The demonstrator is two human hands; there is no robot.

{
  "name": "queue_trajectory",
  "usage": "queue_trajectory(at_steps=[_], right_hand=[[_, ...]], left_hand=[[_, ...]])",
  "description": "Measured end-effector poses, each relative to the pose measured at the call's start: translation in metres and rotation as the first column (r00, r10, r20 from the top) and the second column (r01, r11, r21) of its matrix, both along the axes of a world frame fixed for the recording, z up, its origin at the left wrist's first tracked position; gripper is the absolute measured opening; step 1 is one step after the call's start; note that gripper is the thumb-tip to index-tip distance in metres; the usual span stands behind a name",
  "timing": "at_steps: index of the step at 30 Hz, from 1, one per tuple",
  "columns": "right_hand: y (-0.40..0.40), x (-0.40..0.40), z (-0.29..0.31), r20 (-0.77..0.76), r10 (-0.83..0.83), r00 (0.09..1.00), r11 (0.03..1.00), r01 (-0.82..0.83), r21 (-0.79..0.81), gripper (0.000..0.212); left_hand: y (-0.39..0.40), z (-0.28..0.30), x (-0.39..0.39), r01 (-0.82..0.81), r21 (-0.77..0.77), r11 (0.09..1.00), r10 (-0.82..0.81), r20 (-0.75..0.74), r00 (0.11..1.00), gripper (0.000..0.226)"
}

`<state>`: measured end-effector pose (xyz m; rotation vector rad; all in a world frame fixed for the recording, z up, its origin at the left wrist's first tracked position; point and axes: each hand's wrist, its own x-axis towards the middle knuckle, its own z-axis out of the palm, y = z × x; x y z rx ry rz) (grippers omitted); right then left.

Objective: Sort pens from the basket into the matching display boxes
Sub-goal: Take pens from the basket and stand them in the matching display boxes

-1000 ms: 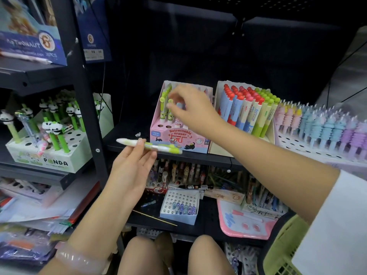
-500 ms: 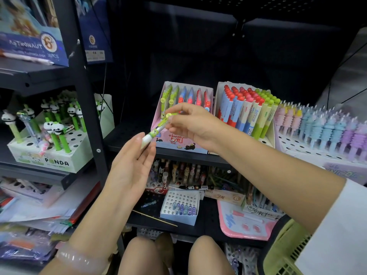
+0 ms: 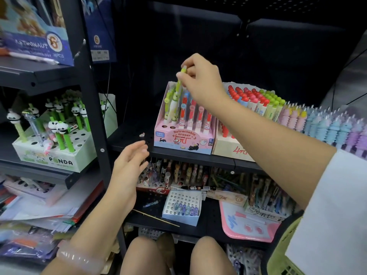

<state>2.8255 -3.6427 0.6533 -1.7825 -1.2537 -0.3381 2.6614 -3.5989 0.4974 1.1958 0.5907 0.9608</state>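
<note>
My right hand (image 3: 200, 80) pinches the top of a green and white pen (image 3: 179, 84) and holds it upright over the back left of the pink retractable-eraser display box (image 3: 182, 139). That box stands on the middle shelf with green pens at its left and red and blue ones beside them. My left hand (image 3: 129, 165) hovers below and left of the box with relaxed fingers and holds nothing. A corner of the green basket (image 3: 282, 261) shows at the bottom right, under my right sleeve.
A beige box of red and green capped pens (image 3: 256, 102) stands right of the pink box, then pastel pens (image 3: 327, 124). A white PANDA box (image 3: 53, 155) sits on the left shelf behind a black upright post (image 3: 93, 108). More pen boxes fill the lower shelf (image 3: 198, 217).
My right hand took the green pen from my left hand and lifted it up over the pink box. My left hand let go and stayed low, now free of anything.
</note>
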Motion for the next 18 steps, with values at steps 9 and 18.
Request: queue_trajectory(at_steps=[9,18], right_hand=[[0.016,0.011,-0.029,0.448,-0.079,0.891,0.934,0.223,-0.279,0.031],[-0.03,0.007,-0.034,0.321,-0.001,0.947,0.96,0.09,-0.265,0.037]], left_hand=[[-0.002,-0.01,0.0,0.071,-0.004,0.997,-0.071,-0.084,0.994,0.02],[-0.04,-0.013,0.009,0.23,0.001,0.973,-0.229,-0.11,0.967,0.02]])
